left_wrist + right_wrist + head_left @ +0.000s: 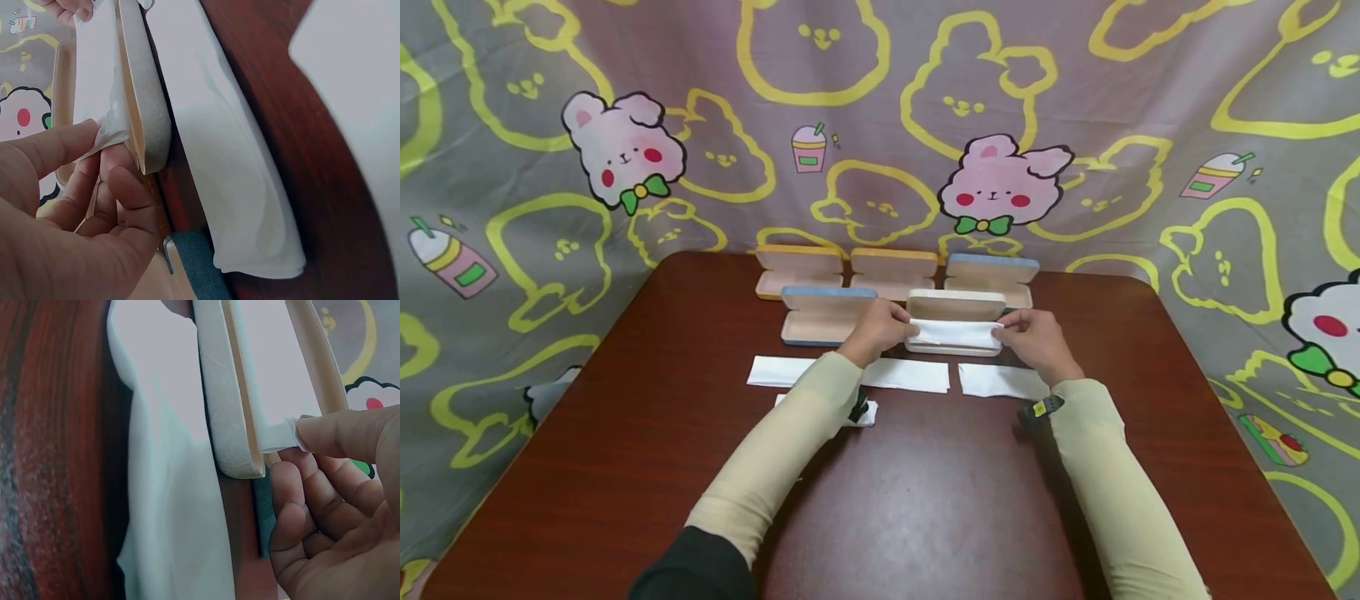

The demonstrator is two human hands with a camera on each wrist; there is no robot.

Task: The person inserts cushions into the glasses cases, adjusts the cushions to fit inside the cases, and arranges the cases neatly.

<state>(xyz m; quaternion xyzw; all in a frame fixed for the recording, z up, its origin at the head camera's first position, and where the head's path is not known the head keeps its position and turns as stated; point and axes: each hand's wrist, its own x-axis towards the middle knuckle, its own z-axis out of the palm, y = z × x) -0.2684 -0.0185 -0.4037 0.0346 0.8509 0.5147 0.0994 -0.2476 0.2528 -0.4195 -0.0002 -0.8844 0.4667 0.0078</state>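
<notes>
A folded white cloth (957,333) is stretched level over the lower half of an open cream glasses case (958,297). My left hand (877,330) pinches its left end between thumb and fingers. At the other end, my right hand (1042,342) pinches the corner the same way. In the left wrist view the cloth's end (112,128) bunches slightly under the thumb. The right wrist view has the cloth (281,381) just above the case's rim (228,419), its near end beside the case's corner.
An open blue-edged case (827,304) stands left of the cream one. Behind are two yellow-edged cases (801,260) and another blue-edged case (992,271), all open. More folded white cloths (913,375) lie in front, one (1000,381) near my right wrist, another (867,414) under my left forearm.
</notes>
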